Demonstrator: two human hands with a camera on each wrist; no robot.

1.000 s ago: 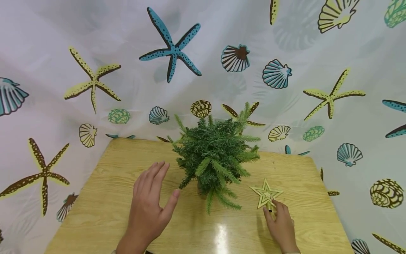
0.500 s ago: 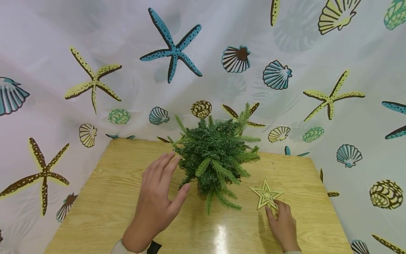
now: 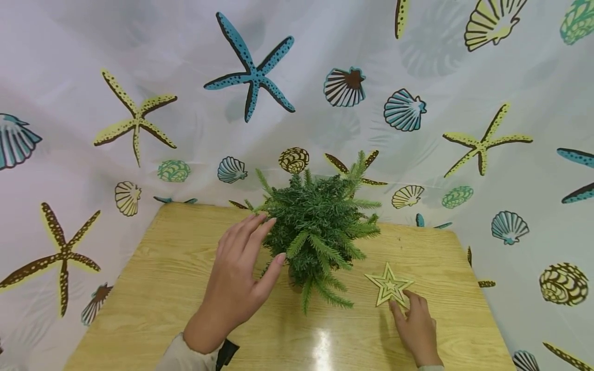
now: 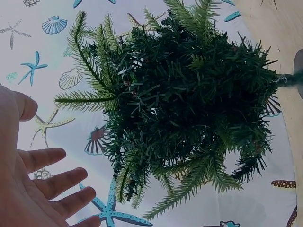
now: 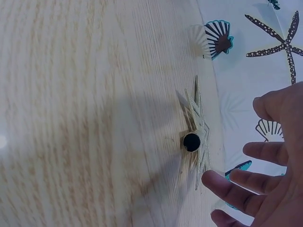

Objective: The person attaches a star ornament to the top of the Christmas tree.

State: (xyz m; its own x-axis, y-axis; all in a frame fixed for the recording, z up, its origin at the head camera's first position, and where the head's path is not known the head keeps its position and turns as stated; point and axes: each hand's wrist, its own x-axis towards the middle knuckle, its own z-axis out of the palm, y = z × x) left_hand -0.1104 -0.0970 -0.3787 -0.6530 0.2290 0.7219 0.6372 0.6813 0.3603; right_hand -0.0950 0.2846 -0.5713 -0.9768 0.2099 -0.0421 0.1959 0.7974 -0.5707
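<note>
A small artificial Christmas tree [image 3: 317, 221] with dark and light green sprigs stands upright on the wooden table [image 3: 176, 268]. My left hand [image 3: 236, 281] is at its left side, fingers extended and thumb apart. In the left wrist view the palm faces the tree's foliage [image 4: 180, 99], with bare space between. A gold star tree topper [image 3: 389, 285] lies right of the tree. Over its lower right point hovers my right hand [image 3: 415, 327], thumb and fingers spread. The right wrist view shows the star edge-on, with its black-ended stem [image 5: 191, 142] facing the camera.
A white cloth [image 3: 297, 31] printed with starfish and shells hangs behind the table and down both sides. Near my left sleeve [image 3: 190, 355] a black strap-like piece [image 3: 226, 354] shows. Light glares off the front of the tabletop.
My left hand has moved right and farther back, closer to the tree. My right hand has shifted slightly right and down beside the star. Tree and star stay in place.
</note>
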